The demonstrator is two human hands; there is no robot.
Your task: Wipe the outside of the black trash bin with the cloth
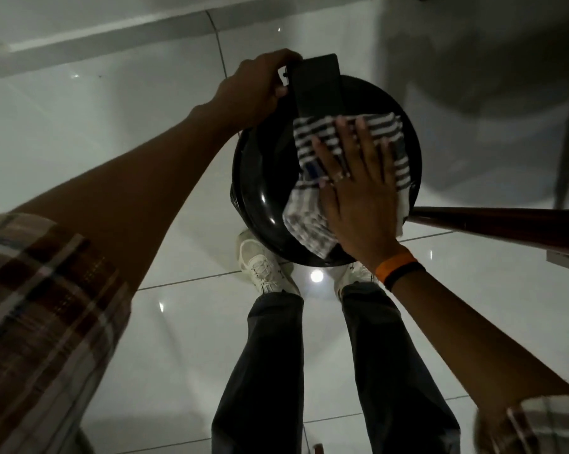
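The round black trash bin [260, 191] stands on the floor just in front of my feet, seen from above with its glossy lid shut. A grey-and-white striped cloth [312, 224] lies spread over the right half of the lid. My right hand [358, 191] presses flat on the cloth, fingers apart and pointing away from me. My left hand [260, 90] grips the far left edge of the bin beside the black rectangular hinge piece [316, 86] at the back of the lid.
Glossy white floor tiles [145, 126] surround the bin. A dark brown wooden bar [505, 224] juts in from the right, close to the bin's rim. A pale wall base [113, 37] runs along the back. My white shoes [263, 267] stand right under the bin's near edge.
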